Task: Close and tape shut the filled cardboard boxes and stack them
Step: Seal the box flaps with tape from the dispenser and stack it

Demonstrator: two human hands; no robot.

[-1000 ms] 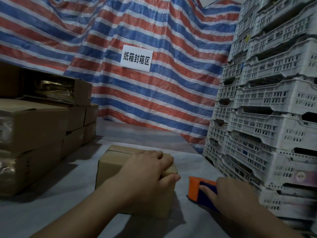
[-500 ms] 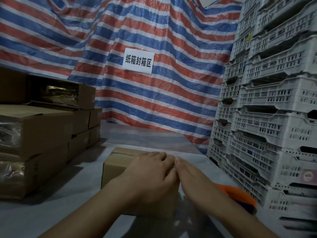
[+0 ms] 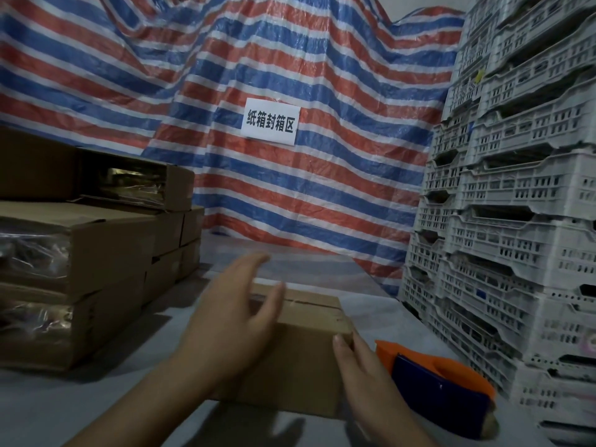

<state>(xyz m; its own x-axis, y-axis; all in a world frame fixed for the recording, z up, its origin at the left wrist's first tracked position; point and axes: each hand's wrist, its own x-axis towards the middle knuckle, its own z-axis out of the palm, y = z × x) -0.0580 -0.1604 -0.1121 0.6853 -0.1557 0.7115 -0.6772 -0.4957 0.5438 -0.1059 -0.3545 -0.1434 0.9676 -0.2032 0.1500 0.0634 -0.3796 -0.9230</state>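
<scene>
Stacked boxes (image 3: 80, 253) at 9 o'clock. Left hand (image 3: 232, 317), fingers straight and apart, over small box (image 3: 290, 350) at table centre. Right hand (image 3: 364, 375), fingers straight, against box's 3 o'clock side. Tape dispenser (image 3: 442, 385) at 4 o'clock. Seam looks taped; grip both sides squarely, lift level onto stack.

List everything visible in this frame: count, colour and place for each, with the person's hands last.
small cardboard box: one, brown, front centre on the table, flaps closed, tape along its top seam
tape dispenser: one, orange and dark blue, on the table right of the box
stacked cardboard boxes: several, brown, left side, some with clear tape
table: one, grey
plastic crates: many, white, stacked at right
tarp: one, red, blue and white stripes, behind
sign: one, white with black characters, on the tarp
left hand: open, over the box top
right hand: open, against the box's right side
</scene>
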